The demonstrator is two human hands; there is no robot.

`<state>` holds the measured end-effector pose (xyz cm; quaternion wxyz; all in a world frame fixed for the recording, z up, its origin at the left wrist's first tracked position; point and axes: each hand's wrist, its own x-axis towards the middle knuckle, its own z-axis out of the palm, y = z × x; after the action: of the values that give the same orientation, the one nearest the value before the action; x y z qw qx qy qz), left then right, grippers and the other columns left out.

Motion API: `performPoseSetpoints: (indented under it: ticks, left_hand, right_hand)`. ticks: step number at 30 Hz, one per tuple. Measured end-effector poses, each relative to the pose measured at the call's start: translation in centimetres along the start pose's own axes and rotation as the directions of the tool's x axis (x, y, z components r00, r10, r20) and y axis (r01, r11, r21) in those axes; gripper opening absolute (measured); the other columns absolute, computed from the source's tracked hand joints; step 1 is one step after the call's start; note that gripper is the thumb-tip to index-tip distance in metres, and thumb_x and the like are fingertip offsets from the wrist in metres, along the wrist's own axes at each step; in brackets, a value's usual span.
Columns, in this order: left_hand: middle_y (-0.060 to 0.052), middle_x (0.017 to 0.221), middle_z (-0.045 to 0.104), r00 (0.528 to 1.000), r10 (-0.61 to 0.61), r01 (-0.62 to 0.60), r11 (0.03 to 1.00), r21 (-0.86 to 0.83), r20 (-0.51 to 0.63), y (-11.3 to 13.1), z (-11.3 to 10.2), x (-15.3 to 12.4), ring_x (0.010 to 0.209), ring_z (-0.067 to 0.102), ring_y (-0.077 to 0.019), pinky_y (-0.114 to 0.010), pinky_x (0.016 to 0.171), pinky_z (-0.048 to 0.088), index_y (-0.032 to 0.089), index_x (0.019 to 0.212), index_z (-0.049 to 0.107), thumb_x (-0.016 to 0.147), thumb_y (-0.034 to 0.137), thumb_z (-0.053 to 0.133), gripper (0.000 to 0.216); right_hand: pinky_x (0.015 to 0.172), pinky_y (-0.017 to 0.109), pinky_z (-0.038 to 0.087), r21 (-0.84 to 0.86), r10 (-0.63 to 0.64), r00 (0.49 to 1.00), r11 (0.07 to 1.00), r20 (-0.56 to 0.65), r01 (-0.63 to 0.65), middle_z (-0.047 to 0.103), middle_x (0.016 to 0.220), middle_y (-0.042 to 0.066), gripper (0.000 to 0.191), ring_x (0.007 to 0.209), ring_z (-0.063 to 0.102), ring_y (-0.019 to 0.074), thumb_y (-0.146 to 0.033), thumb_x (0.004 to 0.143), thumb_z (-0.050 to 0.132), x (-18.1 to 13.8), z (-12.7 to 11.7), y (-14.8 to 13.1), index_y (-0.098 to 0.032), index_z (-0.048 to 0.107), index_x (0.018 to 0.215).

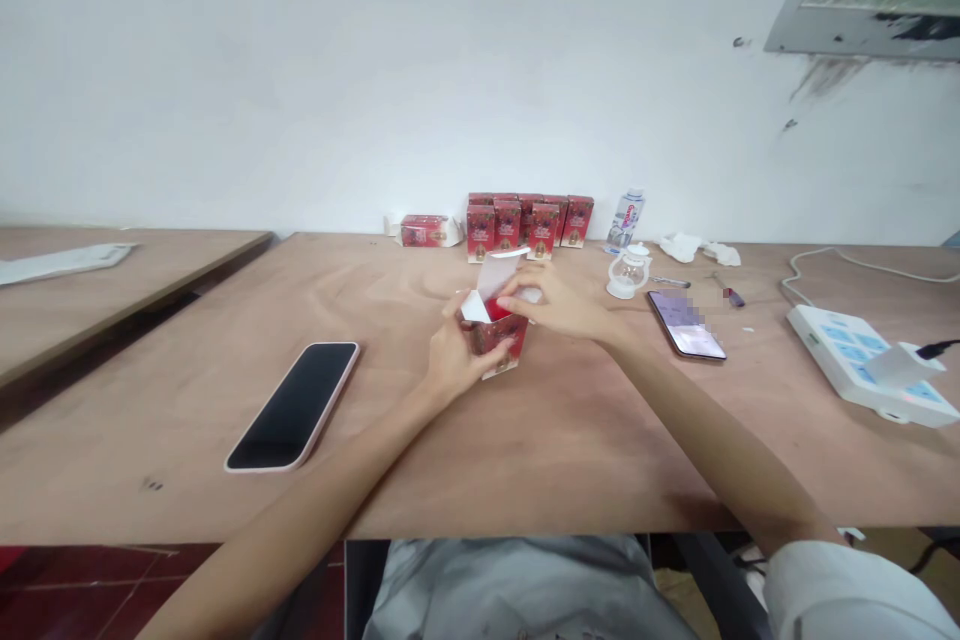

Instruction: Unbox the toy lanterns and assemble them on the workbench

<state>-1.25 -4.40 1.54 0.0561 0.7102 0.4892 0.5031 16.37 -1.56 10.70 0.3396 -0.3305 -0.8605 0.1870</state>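
Observation:
A small red printed cardboard box point(501, 332) is tilted in front of me, its white top flaps point(496, 272) standing up. My left hand point(454, 355) wraps round its left side, with the thumb across the front. At the box's mouth is my right hand point(551, 300), fingers curled and pinching near the opening. Something red point(495, 308) shows inside, beside the right fingertips; its kind is hidden. Behind my hands stand several closed red boxes point(506, 220) in rows by the wall.
An opened red box point(424, 231) lies on its side at the back. To the right are a plastic bottle point(625, 220), a white mini lantern point(628, 272), crumpled tissue point(681, 246), a lit phone point(686, 325) and a power strip point(870, 365). A dark phone point(294, 407) lies left.

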Motion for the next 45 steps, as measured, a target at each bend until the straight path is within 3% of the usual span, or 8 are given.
performPoseSetpoints:
  ticks: [6,14,18,22,29,36,41,45]
  left_hand:
    - [-0.008,0.111,0.061,0.998,0.054,-0.053,0.997,-0.061,0.012,-0.3,0.1,0.2,0.088,0.065,-0.0219,-0.04,0.077,0.054,0.026,0.142,0.0,0.071,0.043,0.068,0.1]
    - [-0.008,0.114,0.056,0.953,0.304,-0.304,0.952,-0.036,-0.019,-1.0,0.0,-0.1,0.098,0.062,-0.0224,-0.039,0.08,0.054,0.03,0.134,0.032,0.073,0.038,0.068,0.071]
    - [-0.008,0.112,0.055,0.925,0.378,-0.376,0.925,-0.05,0.043,-0.6,-0.3,0.2,0.103,0.06,-0.0223,-0.037,0.083,0.053,0.024,0.122,0.045,0.073,0.037,0.067,0.056]
    - [-0.008,0.108,0.058,0.936,0.325,-0.315,0.945,-0.094,0.136,-0.1,-0.8,0.7,0.101,0.06,-0.022,-0.036,0.085,0.052,0.022,0.117,0.048,0.073,0.038,0.068,0.051]
    - [-0.013,0.126,0.051,0.978,0.128,-0.094,0.976,-0.197,0.163,-0.7,-0.2,0.6,0.106,0.059,-0.0252,-0.04,0.082,0.054,0.023,0.136,0.018,0.07,0.04,0.07,0.086]
    - [-0.013,0.131,0.049,0.981,0.117,-0.075,0.965,-0.253,0.156,-1.7,0.0,0.8,0.114,0.055,-0.0273,-0.039,0.085,0.054,0.024,0.138,0.023,0.072,0.035,0.07,0.082]
    - [-0.013,0.136,0.045,0.981,0.109,-0.07,0.971,-0.23,0.159,-1.9,0.1,1.1,0.115,0.055,-0.0261,-0.043,0.091,0.051,0.026,0.141,0.014,0.072,0.038,0.071,0.09]
    - [-0.014,0.135,0.043,0.976,0.214,-0.206,0.965,-0.161,0.037,-1.1,-1.1,1.7,0.123,0.047,-0.0277,-0.048,0.1,0.043,0.023,0.138,0.022,0.07,0.047,0.071,0.087]
  right_hand:
    - [0.092,0.041,0.044,0.382,0.043,0.99,0.924,-0.132,0.011,0.063,0.104,0.004,0.027,0.105,0.057,0.0198,-0.012,0.07,0.046,0.1,-0.7,1.3,-0.021,0.061,0.089]
    - [0.087,0.038,0.052,0.669,0.115,0.982,0.743,-0.153,0.017,0.058,0.111,0.004,0.034,0.102,0.057,0.0188,-0.036,0.069,0.068,0.3,-0.2,0.8,-0.024,0.053,0.097]
    - [0.076,0.034,0.055,0.561,0.111,0.985,0.827,-0.129,-0.019,0.052,0.118,0.007,0.064,0.093,0.058,0.0178,-0.036,0.058,0.078,0.2,0.5,0.5,-0.026,0.044,0.111]
    - [0.072,0.033,0.054,0.415,0.108,0.979,0.909,-0.173,-0.027,0.052,0.121,0.007,0.08,0.092,0.059,0.0185,-0.035,0.064,0.076,0.0,0.9,-0.1,-0.03,0.032,0.131]
    - [0.092,0.037,0.047,0.138,-0.112,0.993,0.985,0.038,0.106,0.062,0.118,0.003,0.034,0.108,0.057,0.02,-0.036,0.09,0.048,-0.6,-0.9,-1.4,-0.029,0.056,0.122]
    - [0.107,0.041,0.035,-0.04,-0.197,0.967,0.978,0.161,0.206,0.054,0.134,0.001,0.039,0.126,0.047,0.0193,-0.037,0.095,0.037,-0.8,-0.7,0.4,-0.029,0.05,0.13]
    - [0.11,0.046,0.029,-0.168,-0.154,0.967,0.968,0.203,0.189,0.042,0.143,0.007,0.042,0.134,0.037,0.0228,-0.038,0.094,0.037,-1.1,0.4,0.6,-0.025,0.048,0.133]
    - [0.109,0.048,0.032,-0.205,-0.151,0.966,0.959,0.209,0.195,0.032,0.149,0.009,0.053,0.135,0.034,0.0267,-0.038,0.09,0.047,-1.9,0.8,0.7,-0.026,0.036,0.14]
